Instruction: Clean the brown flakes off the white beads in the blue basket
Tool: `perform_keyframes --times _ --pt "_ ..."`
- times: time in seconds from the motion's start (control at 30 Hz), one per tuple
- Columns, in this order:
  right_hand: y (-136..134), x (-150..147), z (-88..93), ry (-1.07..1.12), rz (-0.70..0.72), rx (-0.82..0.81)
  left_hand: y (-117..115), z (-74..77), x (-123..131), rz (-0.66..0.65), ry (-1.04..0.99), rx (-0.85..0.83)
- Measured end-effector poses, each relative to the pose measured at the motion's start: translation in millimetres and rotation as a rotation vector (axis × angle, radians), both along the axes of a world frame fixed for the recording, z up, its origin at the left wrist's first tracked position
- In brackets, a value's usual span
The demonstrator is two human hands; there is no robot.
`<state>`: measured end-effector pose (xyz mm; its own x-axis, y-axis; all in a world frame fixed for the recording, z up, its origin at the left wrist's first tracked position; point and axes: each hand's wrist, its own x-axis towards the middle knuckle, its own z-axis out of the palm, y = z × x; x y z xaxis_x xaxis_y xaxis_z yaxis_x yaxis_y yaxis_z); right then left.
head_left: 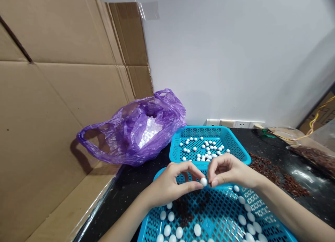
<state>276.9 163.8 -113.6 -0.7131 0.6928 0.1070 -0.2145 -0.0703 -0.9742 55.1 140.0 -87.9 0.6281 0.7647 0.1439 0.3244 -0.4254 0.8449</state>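
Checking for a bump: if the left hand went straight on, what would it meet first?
The white ball at the fingertips of the left hand, apparently touching them; next, the right hand, though depth is unclear.

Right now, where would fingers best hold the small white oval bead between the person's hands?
Pinch the small white oval bead across its middle, coming from the side, as the left hand seems to with thumb and forefinger. It is small, smooth and rounded, so a fingertip pinch would probably keep it from rolling away.
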Motion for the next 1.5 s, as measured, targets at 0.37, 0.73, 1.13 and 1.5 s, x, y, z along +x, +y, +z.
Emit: perform_keyframes --times 0.37,0.73,1.13,1.5 --pt "-1.5 1.0 -0.7 -0.024 0.0 -0.037 -1.7 0.2 0.3 0.015 0.008 -0.006" --pt "-2.4 -0.5 -0.2 -0.04 -0.007 -0.017 1.0 -1.3 0.2 0.007 -0.015 0.004" --pt "-4.7 -4.7 0.5 -0.066 -0.051 -0.012 1.4 -4.4 -1.6 0.018 -0.022 -0.023" --pt "-2.4 -4.6 -4.8 -0.08 0.018 -0.136 1.9 -4.3 -1.4 -0.021 -0.015 -0.038"
